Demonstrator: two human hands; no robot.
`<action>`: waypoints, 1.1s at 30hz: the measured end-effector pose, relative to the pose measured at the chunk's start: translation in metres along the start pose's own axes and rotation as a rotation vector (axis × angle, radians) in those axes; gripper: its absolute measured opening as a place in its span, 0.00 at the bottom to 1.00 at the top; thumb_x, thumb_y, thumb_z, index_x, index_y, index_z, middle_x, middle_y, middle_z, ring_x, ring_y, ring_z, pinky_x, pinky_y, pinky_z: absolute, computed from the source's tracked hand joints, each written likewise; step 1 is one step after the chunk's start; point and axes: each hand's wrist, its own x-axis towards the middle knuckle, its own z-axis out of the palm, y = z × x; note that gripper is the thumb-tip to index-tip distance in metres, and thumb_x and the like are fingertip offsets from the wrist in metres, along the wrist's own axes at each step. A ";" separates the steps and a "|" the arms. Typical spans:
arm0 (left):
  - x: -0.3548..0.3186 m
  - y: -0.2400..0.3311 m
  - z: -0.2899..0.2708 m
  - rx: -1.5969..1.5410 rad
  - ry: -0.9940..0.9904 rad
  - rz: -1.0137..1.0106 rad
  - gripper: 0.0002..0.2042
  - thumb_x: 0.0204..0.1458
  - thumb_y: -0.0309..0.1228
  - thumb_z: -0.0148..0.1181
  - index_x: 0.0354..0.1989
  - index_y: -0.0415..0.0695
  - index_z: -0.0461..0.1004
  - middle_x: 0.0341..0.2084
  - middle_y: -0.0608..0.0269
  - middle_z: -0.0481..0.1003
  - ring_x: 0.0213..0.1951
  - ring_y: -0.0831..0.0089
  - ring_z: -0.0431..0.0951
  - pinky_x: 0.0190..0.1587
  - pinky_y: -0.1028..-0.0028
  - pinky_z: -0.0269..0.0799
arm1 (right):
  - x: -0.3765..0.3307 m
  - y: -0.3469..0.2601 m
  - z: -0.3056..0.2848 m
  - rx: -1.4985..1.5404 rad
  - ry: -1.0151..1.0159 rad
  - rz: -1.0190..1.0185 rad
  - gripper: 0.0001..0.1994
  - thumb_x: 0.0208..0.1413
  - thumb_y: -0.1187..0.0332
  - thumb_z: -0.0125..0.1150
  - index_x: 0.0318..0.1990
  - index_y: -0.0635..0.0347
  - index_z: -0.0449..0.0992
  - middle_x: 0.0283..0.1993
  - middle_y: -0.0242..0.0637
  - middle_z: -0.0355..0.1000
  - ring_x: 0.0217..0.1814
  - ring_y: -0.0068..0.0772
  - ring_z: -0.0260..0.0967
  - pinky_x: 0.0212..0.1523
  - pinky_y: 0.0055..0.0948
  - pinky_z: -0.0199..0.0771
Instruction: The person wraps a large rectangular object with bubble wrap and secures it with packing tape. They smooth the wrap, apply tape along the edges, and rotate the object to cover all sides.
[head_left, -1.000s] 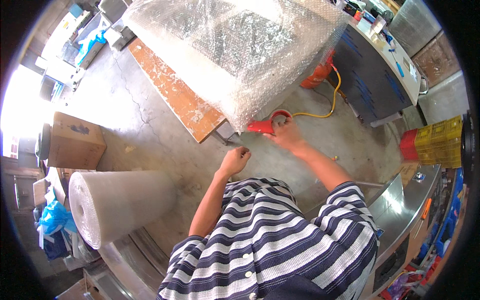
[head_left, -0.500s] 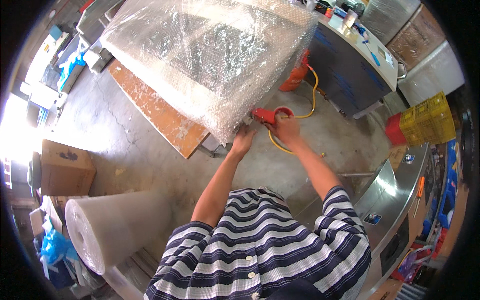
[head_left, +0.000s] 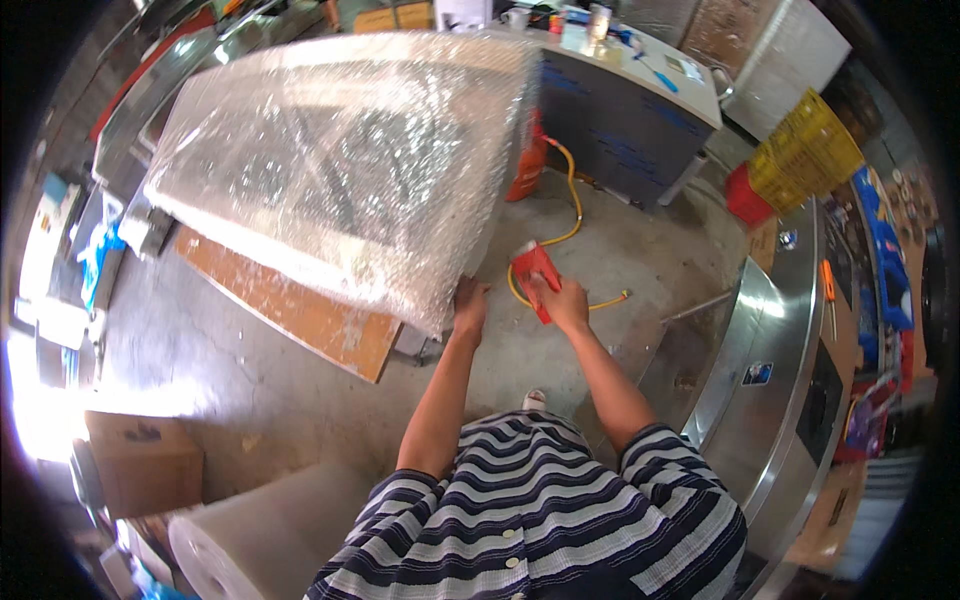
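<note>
Here's the right hand [head_left: 565,304], out over the concrete floor [head_left: 625,265], wrapped around a red tape dispenser [head_left: 535,275] and gripping it, while the left hand [head_left: 469,308] is up against the right side of a big bubble-wrapped bundle [head_left: 330,180], close by its near corner. What are those left fingers doing, pinching the film or just pressing on it? I can't tell; the fingertips are lost in shadow against the plastic. The bundle sits on a scuffed orange tabletop [head_left: 290,300], ahead and to the person's left, with that near corner jutting back toward the striped shirt [head_left: 530,510]. The dispenser is just right of the bundle, apart from it, its long axis running steeply away from the body, far end leaning left (which end carries the cutter, I can't make out). A yellow hose [head_left: 577,203] curls across the floor beyond it. By my reading, this is work on the wrap's edge, left hand steadying, tape at the ready; the next move calls for a firm left hand on the film and a dispenser turned squarely to that side, clear of any loose fold.
</note>
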 end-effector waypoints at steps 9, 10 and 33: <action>0.070 0.004 0.050 -0.026 0.081 -0.016 0.20 0.57 0.34 0.59 0.57 0.42 0.71 0.49 0.60 0.75 0.51 0.69 0.75 0.49 0.68 0.72 | -0.152 0.192 -0.027 0.337 0.111 0.636 0.33 0.55 0.37 0.65 0.39 0.67 0.84 0.33 0.43 0.81 0.37 0.31 0.79 0.37 0.39 0.75; 0.073 0.002 0.055 -0.011 0.145 -0.017 0.18 0.58 0.33 0.59 0.55 0.42 0.72 0.48 0.59 0.76 0.50 0.69 0.77 0.48 0.70 0.73 | -0.169 0.204 -0.029 0.484 0.180 0.683 0.32 0.55 0.38 0.66 0.44 0.65 0.84 0.37 0.43 0.81 0.39 0.32 0.79 0.39 0.38 0.76; -0.062 0.183 0.192 0.794 -0.592 1.178 0.30 0.54 0.32 0.65 0.66 0.39 0.66 0.65 0.40 0.64 0.69 0.45 0.60 0.72 0.47 0.51 | 0.129 0.271 -0.124 0.316 -0.081 0.617 0.40 0.55 0.35 0.63 0.44 0.77 0.81 0.39 0.50 0.79 0.41 0.40 0.76 0.44 0.40 0.74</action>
